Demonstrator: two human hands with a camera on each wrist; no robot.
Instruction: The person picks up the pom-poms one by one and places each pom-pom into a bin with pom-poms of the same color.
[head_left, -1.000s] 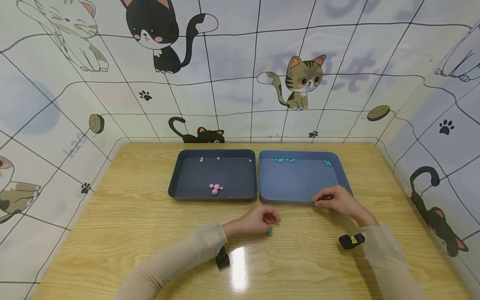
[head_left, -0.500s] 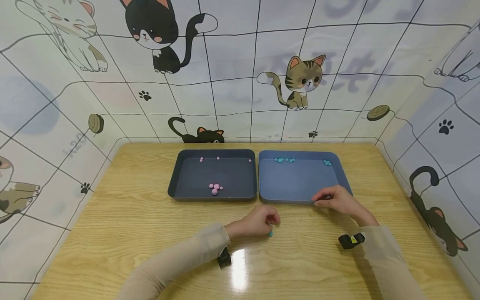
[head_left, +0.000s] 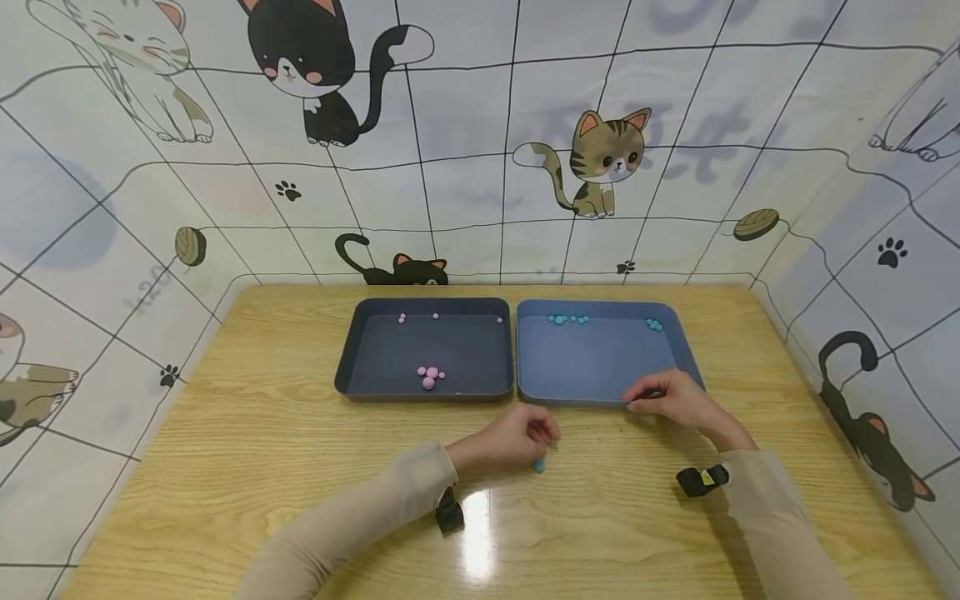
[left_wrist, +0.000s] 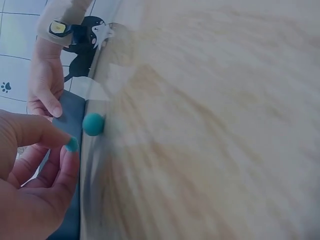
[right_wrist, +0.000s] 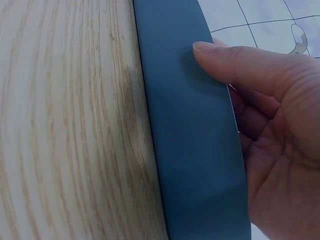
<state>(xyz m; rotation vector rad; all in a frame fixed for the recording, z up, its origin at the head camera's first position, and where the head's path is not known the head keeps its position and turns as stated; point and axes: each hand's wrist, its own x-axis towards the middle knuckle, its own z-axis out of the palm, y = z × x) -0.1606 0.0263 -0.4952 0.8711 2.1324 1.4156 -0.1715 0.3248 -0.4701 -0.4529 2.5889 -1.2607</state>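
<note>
In the left wrist view, my left hand (left_wrist: pixel 42 175) pinches a small teal bead (left_wrist: pixel 72 144) between thumb and fingertip. A larger teal ball (left_wrist: pixel 93 124) sits just beyond those fingertips. From the head view, my left hand (head_left: pixel 513 437) is low over the table in front of the trays, with the teal ball (head_left: pixel 540 466) at its near side. My right hand (head_left: pixel 675 400) grips the near rim of the blue tray (head_left: pixel 592 367). The right wrist view shows its thumb (right_wrist: pixel 215 57) on the tray's outer wall (right_wrist: pixel 195 150), the other fingers behind the rim.
Several teal balls (head_left: pixel 559 320) lie along the blue tray's far edge, and more teal balls (head_left: pixel 655 325) in its far right corner. Left of it, a dark grey tray (head_left: pixel 390 354) holds several pink balls (head_left: pixel 432 373). Cat-print cloth (head_left: pixel 480 192) stands around the wooden table (head_left: pixel 247 417).
My left hand dips slightly toward the near side, then lifts back, leaving more of the larger teal ball in sight. My right hand keeps its grip on the blue tray.
</note>
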